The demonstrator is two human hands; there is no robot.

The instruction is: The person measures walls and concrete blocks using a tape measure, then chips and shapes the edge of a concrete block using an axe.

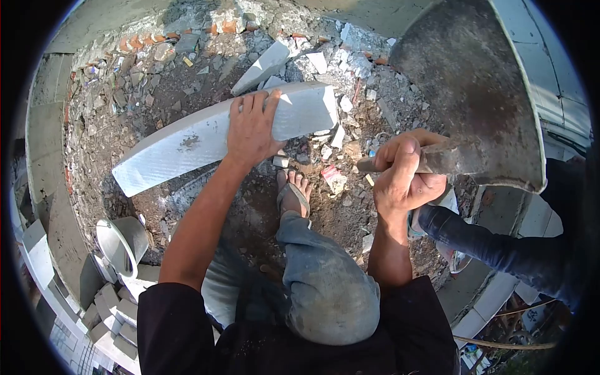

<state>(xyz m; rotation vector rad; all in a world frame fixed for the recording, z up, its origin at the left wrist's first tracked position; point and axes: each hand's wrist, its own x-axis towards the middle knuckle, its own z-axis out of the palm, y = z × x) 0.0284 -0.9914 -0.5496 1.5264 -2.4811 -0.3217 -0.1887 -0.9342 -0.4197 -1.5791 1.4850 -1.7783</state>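
Note:
My left hand (252, 128) lies on the upper face of a long pale block (187, 142), its fingers over the far edge and the thumb apart. The block slants across the rubble, its right end higher in view. In front of my right shoulder, my right hand (409, 172) is wrapped round the short handle of a metal tool with a wide, flat, worn blade (481, 94). The blade is raised at the upper right, close to the camera. A smaller pale block piece (262, 67) lies just beyond the long block.
Broken rubble (150, 94) covers the ground around my sandalled foot (294, 197). A bucket (122, 244) lies tipped at the left, near stacked blocks (112, 312). Another person's leg (494, 247) is at the right. Low walls (56, 187) border the area.

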